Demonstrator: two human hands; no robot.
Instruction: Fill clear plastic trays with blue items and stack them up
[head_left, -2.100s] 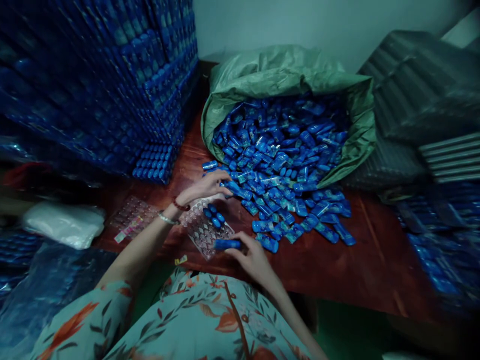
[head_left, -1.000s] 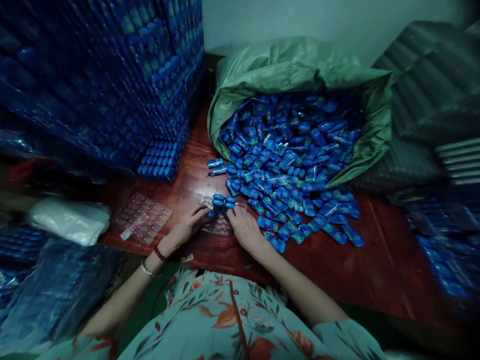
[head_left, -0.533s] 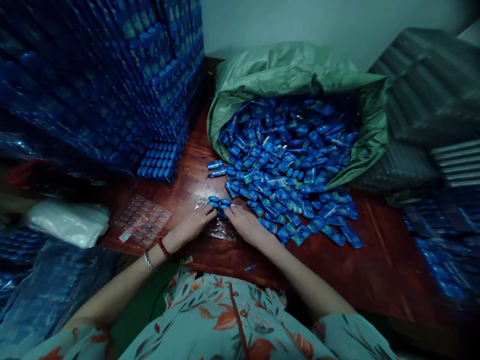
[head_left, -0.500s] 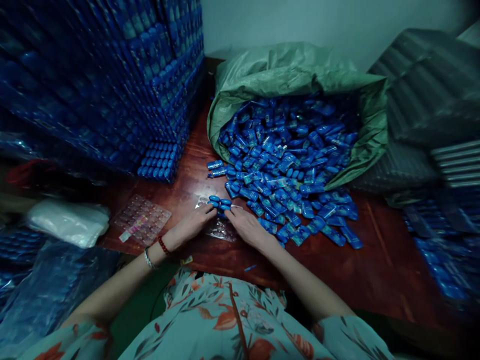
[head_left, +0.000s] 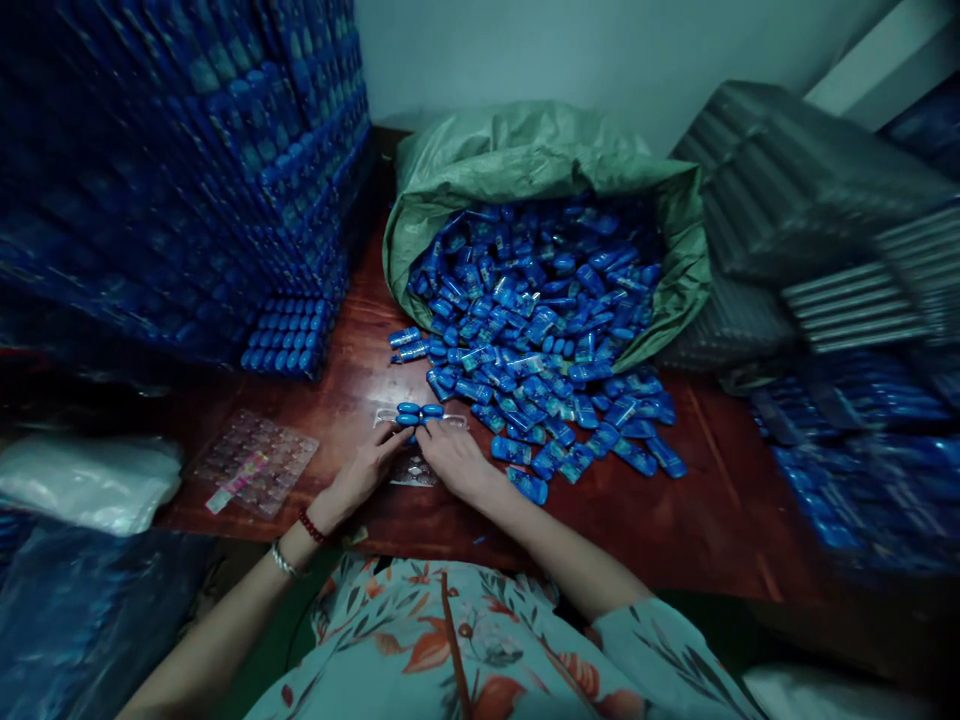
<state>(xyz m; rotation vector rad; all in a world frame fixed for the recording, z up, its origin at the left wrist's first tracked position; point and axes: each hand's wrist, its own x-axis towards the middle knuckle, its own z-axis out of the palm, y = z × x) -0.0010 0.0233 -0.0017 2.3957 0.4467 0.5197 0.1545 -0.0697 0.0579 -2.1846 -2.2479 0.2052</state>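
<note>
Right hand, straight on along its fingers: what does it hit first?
Probably the small blue pieces right ahead of the right hand. They look close enough to be touching, but depth is unclear from this one view.

Red-brown worktop [head_left: 600,530]. Green sack [head_left: 510,140] on its side by back edge, loose blue packets [head_left: 555,400] before its mouth. Blue stack [head_left: 300,185] toward back-left corner. Labelled tray [head_left: 262,460] near front-left corner; second clear tray [head_left: 414,470] near front edge.

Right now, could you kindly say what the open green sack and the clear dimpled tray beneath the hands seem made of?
Clear dimpled tray: probably thin glossy plastic, see-through with highlights. Open green sack: perhaps woven plastic, softly shiny, stiffly creased.
</note>
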